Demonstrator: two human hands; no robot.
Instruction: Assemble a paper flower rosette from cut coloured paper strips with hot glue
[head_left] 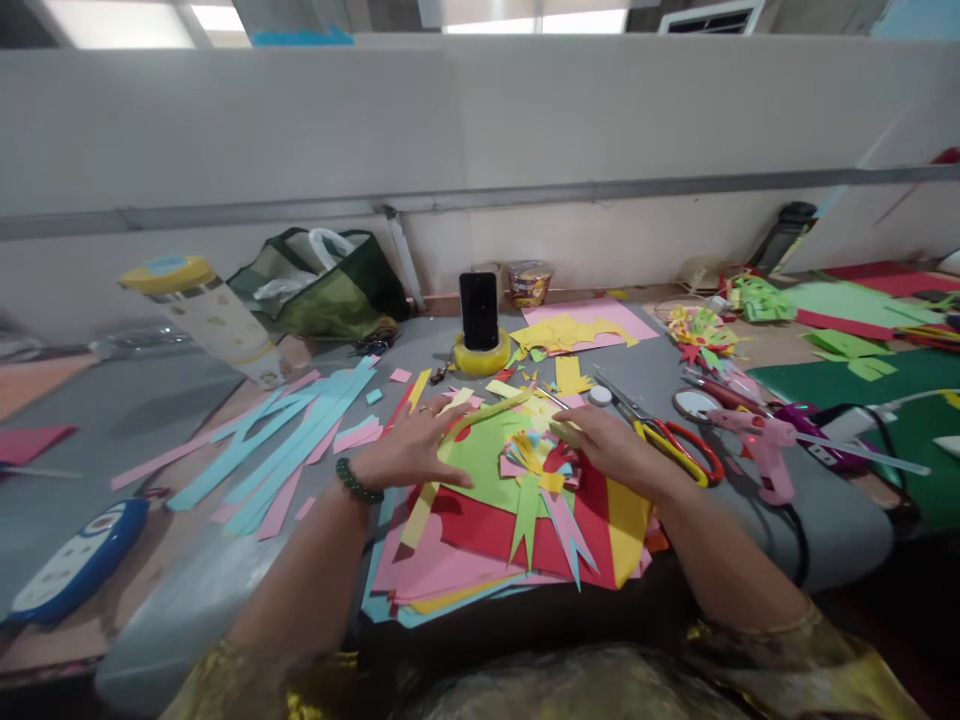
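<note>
My left hand [409, 445] is over the left side of a paper pile, its thumb and fingers apart. A curved yellow-green paper strip [491, 408] runs from beside its fingers toward the middle. My right hand [611, 445] has its fingers closed on a pale yellow paper strip [564, 430]. Between the hands lies a paper rosette [536, 455] of yellow, blue, pink and red fringes, with green and pink-blue forked tails. It rests on green paper [484, 450] and red paper [487, 525]. The fingertips of my right hand are partly hidden.
Scissors [675, 450] and a pink glue gun [765, 440] lie at right. A phone [479, 310] stands on a yellow tape roll [480, 358]. Blue strips [300, 430], a tumbler [210, 320] and a blue-white device [82, 560] are at left. Another rosette [701, 335] sits back right.
</note>
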